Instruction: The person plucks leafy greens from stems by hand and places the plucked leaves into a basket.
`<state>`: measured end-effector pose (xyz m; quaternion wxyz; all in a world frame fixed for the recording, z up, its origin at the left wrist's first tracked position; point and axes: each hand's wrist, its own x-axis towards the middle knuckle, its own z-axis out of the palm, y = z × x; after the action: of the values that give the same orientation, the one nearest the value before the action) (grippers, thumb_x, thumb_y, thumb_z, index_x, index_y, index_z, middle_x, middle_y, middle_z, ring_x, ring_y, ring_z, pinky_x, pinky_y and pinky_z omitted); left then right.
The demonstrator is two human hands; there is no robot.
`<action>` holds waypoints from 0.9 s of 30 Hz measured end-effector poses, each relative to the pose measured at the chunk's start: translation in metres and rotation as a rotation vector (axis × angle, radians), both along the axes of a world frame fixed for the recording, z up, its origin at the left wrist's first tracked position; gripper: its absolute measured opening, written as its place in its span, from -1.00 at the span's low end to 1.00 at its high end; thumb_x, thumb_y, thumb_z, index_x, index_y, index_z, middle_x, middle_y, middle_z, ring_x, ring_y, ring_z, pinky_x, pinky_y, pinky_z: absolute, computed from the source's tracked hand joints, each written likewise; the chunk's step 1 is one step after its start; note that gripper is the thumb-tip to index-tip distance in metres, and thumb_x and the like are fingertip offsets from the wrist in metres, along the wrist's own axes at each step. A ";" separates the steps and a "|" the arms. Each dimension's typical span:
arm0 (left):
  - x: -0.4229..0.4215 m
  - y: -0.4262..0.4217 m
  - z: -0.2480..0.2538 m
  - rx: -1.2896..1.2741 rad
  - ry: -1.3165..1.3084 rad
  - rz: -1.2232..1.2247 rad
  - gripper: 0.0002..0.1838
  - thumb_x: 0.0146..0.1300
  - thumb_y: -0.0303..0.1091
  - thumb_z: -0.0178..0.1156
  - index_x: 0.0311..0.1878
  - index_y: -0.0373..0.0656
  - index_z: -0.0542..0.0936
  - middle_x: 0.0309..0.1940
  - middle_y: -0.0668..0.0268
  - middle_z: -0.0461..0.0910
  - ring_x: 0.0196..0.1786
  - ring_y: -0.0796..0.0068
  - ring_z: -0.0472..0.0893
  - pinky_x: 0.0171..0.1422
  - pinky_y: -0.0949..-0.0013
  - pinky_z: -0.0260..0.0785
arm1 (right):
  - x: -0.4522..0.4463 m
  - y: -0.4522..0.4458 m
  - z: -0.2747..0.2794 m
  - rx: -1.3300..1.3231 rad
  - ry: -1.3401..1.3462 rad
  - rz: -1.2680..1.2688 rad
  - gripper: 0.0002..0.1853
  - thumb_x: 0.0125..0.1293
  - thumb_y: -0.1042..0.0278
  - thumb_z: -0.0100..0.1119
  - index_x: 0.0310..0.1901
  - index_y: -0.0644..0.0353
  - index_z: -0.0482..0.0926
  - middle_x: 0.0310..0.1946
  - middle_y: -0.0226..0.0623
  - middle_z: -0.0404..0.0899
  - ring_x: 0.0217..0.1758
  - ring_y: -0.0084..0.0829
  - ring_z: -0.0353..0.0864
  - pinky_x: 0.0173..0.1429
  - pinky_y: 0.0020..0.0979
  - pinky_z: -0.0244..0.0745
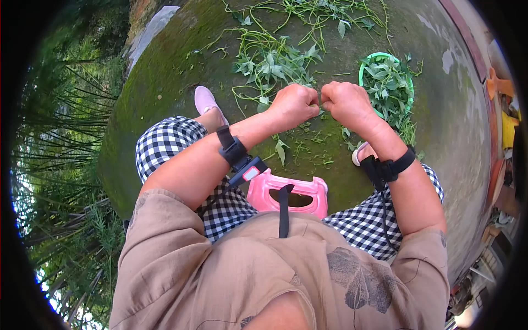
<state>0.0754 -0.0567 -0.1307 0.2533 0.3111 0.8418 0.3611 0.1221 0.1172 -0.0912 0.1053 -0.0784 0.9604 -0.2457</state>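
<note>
My left hand [297,103] and my right hand [345,102] are close together in front of me, both closed in a pinch. A bit of green stem shows between their fingertips; most of it is hidden by the fingers. Just beyond my left hand lies a heap of leafy green vines [272,67] with long stems. To the right of my right hand stands a bright green basket [411,88] full of picked leaves [385,82]. Small stem scraps [313,144] litter the ground below my hands.
More long vine stems [308,10] spread across the mossy ground [181,66] at the far side. A pink plastic stool [264,190] is between my legs. Dense plants [66,137] border the left. Various items, one yellow [509,129], line the right edge.
</note>
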 end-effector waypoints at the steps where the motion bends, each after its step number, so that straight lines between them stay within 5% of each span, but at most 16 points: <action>1: 0.001 0.001 -0.001 0.008 0.020 -0.017 -0.85 0.00 -0.32 0.23 -0.41 -0.19 0.64 -0.49 0.11 0.63 -0.38 0.10 0.63 -0.22 0.12 0.46 | 0.001 0.000 -0.001 0.014 0.010 0.008 -0.88 0.09 0.34 0.14 -0.42 0.15 0.63 -0.41 -0.07 0.64 -0.25 -0.01 0.65 -0.16 -0.03 0.52; 8: 0.007 0.005 -0.005 0.008 0.079 0.061 -0.84 0.03 -0.34 0.21 -0.40 -0.25 0.63 -0.56 0.10 0.61 -0.50 0.23 0.59 -0.33 0.20 0.44 | 0.007 0.000 -0.002 0.106 0.229 0.101 -0.91 0.11 0.33 0.21 -0.38 0.12 0.63 -0.35 -0.16 0.59 -0.25 -0.05 0.64 -0.17 -0.06 0.48; 15: 0.000 0.005 0.000 0.295 -0.423 0.499 -0.87 0.06 -0.43 0.16 -0.43 -0.30 0.61 -0.59 0.35 0.54 -0.61 0.59 0.45 -0.51 0.46 0.30 | 0.011 -0.012 -0.001 0.020 0.005 -0.081 -0.85 0.13 0.28 0.25 -0.36 0.17 0.61 -0.30 -0.13 0.60 -0.19 -0.04 0.64 -0.09 -0.04 0.50; 19: -0.007 0.004 0.015 0.399 -0.675 0.687 -0.93 0.09 -0.45 0.15 -0.41 -0.22 0.58 -0.53 0.30 0.58 -0.74 0.67 0.28 -0.68 0.48 0.02 | 0.010 -0.006 -0.003 0.018 -0.074 -0.094 -0.83 0.12 0.27 0.24 -0.33 0.18 0.61 -0.29 -0.08 0.63 -0.17 -0.01 0.64 -0.08 -0.05 0.51; 23: -0.026 -0.003 0.021 0.576 -0.969 0.717 -0.92 0.23 -0.44 0.05 -0.26 -0.23 0.49 -0.35 0.09 0.66 -0.72 0.59 0.32 -0.65 0.49 0.07 | 0.009 0.004 -0.013 0.081 -0.208 -0.105 -0.82 0.08 0.30 0.24 -0.29 0.16 0.63 -0.32 -0.06 0.65 -0.17 0.00 0.65 -0.08 -0.05 0.52; 27: -0.045 -0.014 0.023 0.646 -1.222 0.691 -0.88 0.23 -0.46 0.05 -0.18 -0.23 0.45 -0.46 0.15 0.58 -0.70 0.62 0.32 -0.65 0.51 0.08 | 0.015 0.020 -0.031 0.168 -0.298 -0.173 -0.82 0.06 0.32 0.23 -0.29 0.15 0.64 -0.35 -0.08 0.66 -0.17 0.00 0.65 -0.09 -0.06 0.52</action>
<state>0.0301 -0.0707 -0.1080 0.4424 -0.1654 0.4548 0.7550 0.1369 0.1377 -0.1226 0.2311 0.0506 0.9545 -0.1818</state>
